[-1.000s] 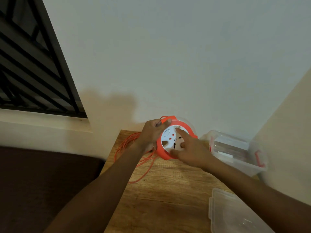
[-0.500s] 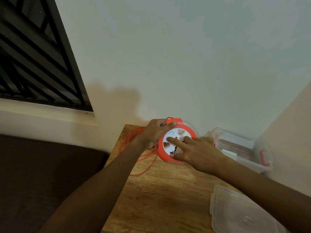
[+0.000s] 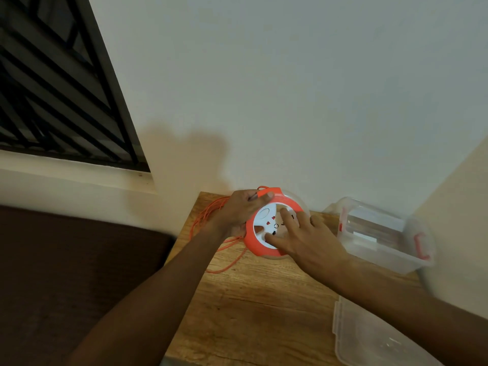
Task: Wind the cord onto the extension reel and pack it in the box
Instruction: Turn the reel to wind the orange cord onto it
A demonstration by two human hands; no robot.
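An orange extension reel [image 3: 257,247] with a white socket face stands tilted at the far end of the wooden table [image 3: 250,307]. My left hand [image 3: 241,207] grips the reel's top left edge by the orange handle. My right hand [image 3: 303,239] rests on the white face, its fingers spread over the sockets. Loose orange cord [image 3: 211,215] lies in loops to the left of the reel, partly hidden behind my left wrist. A clear plastic box [image 3: 383,239] with red latches sits open to the right.
The box's clear lid [image 3: 369,339] lies flat at the near right of the table. A wall runs close behind the reel, and another stands to the right of the box. A barred window is up left. A dark surface lies left of the table.
My right hand's fingers have shifted around the white face, from the lower edge towards the right side. The left hand keeps its grip on the reel. The view has drifted slightly.
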